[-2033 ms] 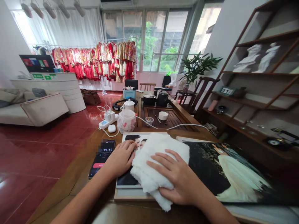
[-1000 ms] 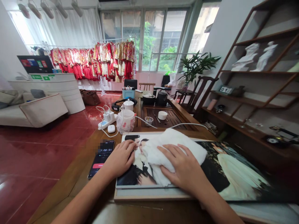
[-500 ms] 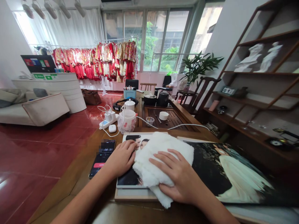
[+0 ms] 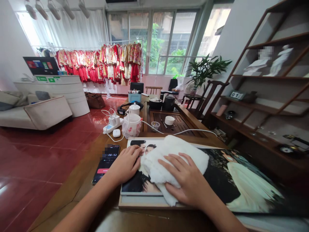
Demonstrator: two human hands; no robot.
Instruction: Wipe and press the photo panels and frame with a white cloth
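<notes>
Sliding rightward since the last frame, the white cloth (image 4: pixel 180 146) at lower centre bares more couple photo (image 4: pixel 135 183); right hand (image 4: pixel 184 177) spreads fingers over cloth, left hand (image 4: pixel 128 161) rests fingers uncurled on photo.

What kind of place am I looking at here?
Probably a wedding photo studio or bridal-wear shop. Rows of red and gold garments hang at the back, while a couple's portrait and a large print showing a long pale gown lie up front.
</notes>
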